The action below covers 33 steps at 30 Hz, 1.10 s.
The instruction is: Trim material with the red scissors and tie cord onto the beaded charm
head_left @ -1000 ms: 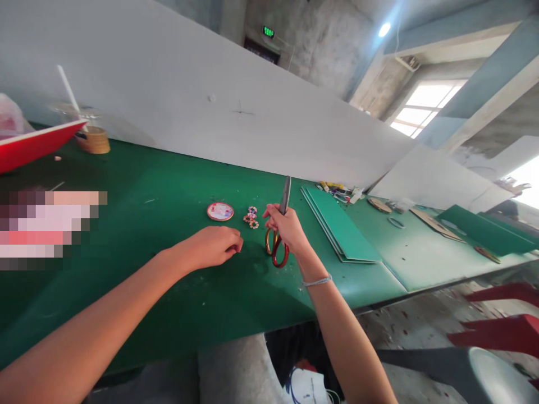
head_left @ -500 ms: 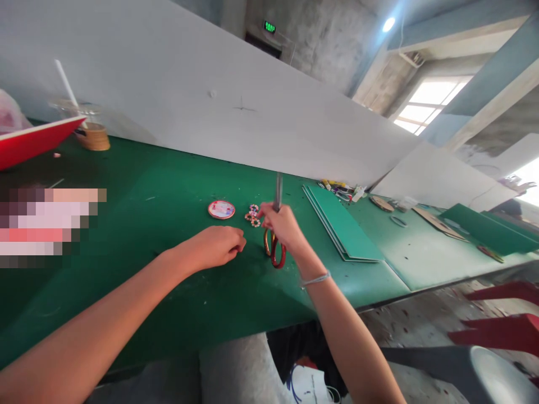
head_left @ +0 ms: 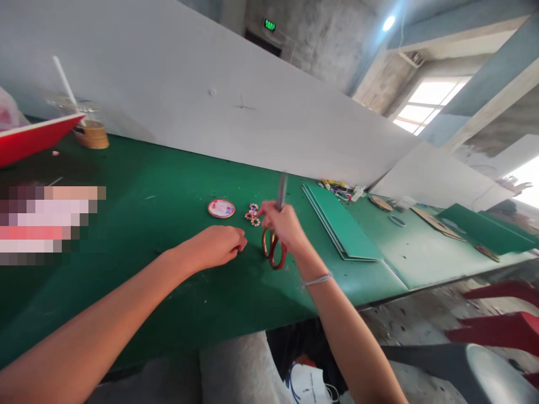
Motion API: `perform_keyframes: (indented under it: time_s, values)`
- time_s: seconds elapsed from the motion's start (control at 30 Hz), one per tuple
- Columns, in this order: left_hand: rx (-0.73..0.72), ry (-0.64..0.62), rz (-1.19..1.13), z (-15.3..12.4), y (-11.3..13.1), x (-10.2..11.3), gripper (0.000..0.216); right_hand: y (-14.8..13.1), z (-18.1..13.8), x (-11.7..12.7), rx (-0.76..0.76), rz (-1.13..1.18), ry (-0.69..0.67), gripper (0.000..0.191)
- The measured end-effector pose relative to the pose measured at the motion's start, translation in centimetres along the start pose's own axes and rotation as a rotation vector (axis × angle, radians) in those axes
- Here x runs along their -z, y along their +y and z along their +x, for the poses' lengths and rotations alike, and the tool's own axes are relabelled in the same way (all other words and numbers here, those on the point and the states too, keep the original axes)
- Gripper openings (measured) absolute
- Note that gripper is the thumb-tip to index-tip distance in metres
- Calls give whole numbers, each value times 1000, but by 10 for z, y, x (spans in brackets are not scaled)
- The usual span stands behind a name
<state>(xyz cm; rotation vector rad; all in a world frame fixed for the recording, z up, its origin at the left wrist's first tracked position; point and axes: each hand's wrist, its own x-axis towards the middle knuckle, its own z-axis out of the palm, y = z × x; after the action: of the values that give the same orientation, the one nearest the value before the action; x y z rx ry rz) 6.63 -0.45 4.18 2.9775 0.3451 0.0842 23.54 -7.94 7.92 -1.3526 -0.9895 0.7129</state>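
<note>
My right hand (head_left: 280, 221) is closed round a pair of scissors (head_left: 277, 255). Their grey blades point up past the hand, and the red and gold handle loops hang below it. To its left, my left hand (head_left: 225, 245) is curled shut low over the green tabletop; whatever its fingers hold, if anything, is hidden. Several small beaded rings (head_left: 253, 215) in pink and red lie by the fingers of my right hand. A round badge-like disc (head_left: 221, 209) with a red rim and pale picture rests just beyond my left hand.
Stacked green boards (head_left: 343, 224) lie to the right, with assorted hand tools (head_left: 337, 186) behind them. A white partition (head_left: 189, 106) runs along the back. At far left stand a red tray-like object (head_left: 37, 143) and a cup with a straw (head_left: 92, 134). Red stools (head_left: 497, 328) are at right.
The scissor blades have tipped slightly to the right in my right hand, and the handle loops have swung a little. My left hand stays almost still.
</note>
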Motion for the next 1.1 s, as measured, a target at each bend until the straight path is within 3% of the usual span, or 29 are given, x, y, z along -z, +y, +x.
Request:
perform_keyframes:
  time_s: [0.13,0.23,0.33,0.4,0.57,1.1]
  values:
    - [-1,-1,9,0,0,0,18,1,0,-9,-41,-45,-80,31]
    - [1,1,13,0,-1,-1,18,-7,5,-10,0,-6,-67,31]
    - [-1,-1,18,0,-1,-2,19,-8,8,-11,-56,-47,-58,32]
    - [-3,-2,19,0,-1,-2,18,-5,8,-11,-88,-79,-75,32]
    - [4,-1,18,1,0,-1,18,0,8,-9,16,-37,-53,33]
    - [4,-14,-21,2,1,1,19,21,-2,4,-26,-185,-10,32]
